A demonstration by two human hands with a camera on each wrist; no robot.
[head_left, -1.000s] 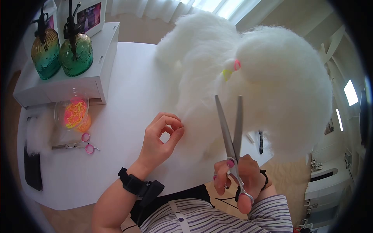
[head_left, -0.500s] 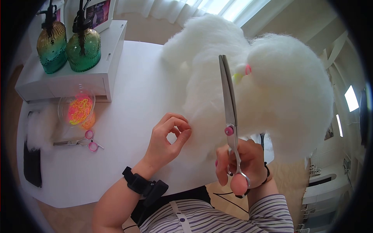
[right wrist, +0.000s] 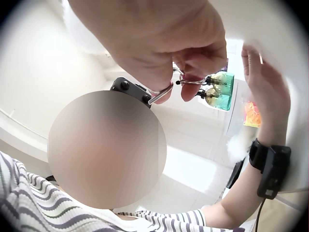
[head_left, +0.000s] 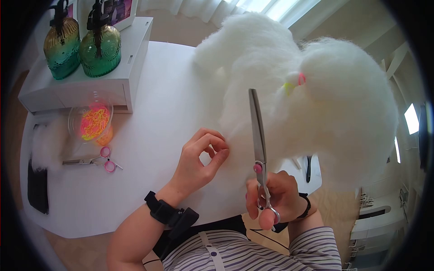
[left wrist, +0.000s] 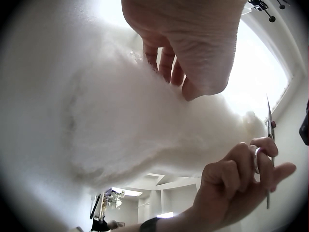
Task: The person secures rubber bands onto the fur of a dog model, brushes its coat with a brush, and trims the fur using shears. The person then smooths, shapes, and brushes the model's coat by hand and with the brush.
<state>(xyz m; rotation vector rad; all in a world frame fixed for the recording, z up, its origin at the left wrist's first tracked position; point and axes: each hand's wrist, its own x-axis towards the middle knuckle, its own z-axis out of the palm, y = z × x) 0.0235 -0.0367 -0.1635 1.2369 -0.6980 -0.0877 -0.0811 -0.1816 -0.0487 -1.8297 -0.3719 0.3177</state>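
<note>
A fluffy white dog (head_left: 266, 67), its face hidden, takes up the right half of the head view. Pink and yellow bands (head_left: 301, 79) tie a tuft of its coat. With curled fingers and thumb my left hand (head_left: 196, 158) pinches the lower coat; in the left wrist view those fingers sink into the white fur (left wrist: 125, 111). My right hand (head_left: 282, 194) holds long silver scissors (head_left: 258, 131) by their rings, thumb through one. Their blades lie together, pointing away from me and overlapping the fur in the head view.
Thinning scissors (head_left: 92, 161) with pink rings lie at left on the white table (head_left: 158, 104). Near them are a clear tub of coloured bands (head_left: 95, 122) and a black brush (head_left: 37, 192) beside loose fluff. Two green spray bottles (head_left: 100, 52) stand on a white drawer box (head_left: 108, 97).
The scissor blades were spread a second ago and have come together. The scissors moved forward, then back towards me. My left hand keeps its pinch at the coat while the head view shifts slightly.
</note>
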